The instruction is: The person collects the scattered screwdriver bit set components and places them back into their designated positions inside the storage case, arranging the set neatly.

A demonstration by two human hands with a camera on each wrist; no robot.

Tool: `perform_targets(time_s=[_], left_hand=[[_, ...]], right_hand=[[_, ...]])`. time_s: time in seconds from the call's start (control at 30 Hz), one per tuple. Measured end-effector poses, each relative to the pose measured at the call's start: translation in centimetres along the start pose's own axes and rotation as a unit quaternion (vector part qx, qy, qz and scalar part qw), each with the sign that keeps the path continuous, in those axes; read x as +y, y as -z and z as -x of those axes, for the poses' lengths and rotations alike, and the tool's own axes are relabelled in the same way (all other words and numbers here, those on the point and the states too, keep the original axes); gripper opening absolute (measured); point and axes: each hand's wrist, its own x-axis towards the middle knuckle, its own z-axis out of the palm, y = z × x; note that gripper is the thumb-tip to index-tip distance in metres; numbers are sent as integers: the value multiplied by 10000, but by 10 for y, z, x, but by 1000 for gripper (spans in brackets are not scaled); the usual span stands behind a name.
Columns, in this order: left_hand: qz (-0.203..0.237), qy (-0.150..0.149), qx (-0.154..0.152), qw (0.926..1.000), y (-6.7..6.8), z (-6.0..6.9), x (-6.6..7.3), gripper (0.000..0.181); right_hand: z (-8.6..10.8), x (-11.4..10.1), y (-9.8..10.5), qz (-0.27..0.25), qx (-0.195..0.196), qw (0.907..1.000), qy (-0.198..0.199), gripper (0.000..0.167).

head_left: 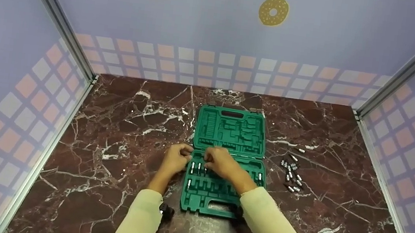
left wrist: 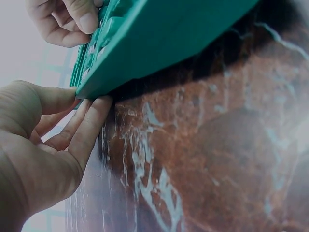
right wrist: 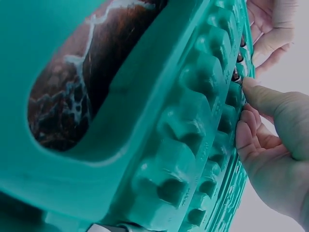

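The green case lies unfolded on the marble surface. My left hand is at its left edge; in the left wrist view, the left hand grips the rim of the case, thumb above and fingertips beneath. Over the upper row of slots is my right hand. Seen from the right wrist, the right hand touches a metal socket piece with its thumb tip, fingers bent loosely over the slots beside it. Two similar pieces sit left of it, and one is in the lower row.
Several loose metal pieces lie scattered on the marble surface to the right of the case. Another piece sits at the right end of the upper row. The case lid lies back behind the hands, and patterned walls enclose the surface.
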Motion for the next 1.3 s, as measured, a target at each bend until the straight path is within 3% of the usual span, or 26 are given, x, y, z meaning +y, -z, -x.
perform_targets(time_s=[0.3, 0.63, 0.93, 1.3], left_hand=[[-26, -9, 7, 10000, 1, 1, 1, 18], [47, 24, 1, 10000, 0, 0, 1, 18], [37, 62, -11, 10000, 0, -1, 1, 19], [-131, -26, 50, 9999, -1, 3, 1, 18]], right_hand=[[9, 2, 5, -262, 109, 9996, 61, 12], [23, -1, 17, -899, 230, 9957, -9, 14], [39, 1, 33, -1218, 698, 9901, 46, 17], [66, 29, 44, -1514, 1293, 9799, 144, 22]])
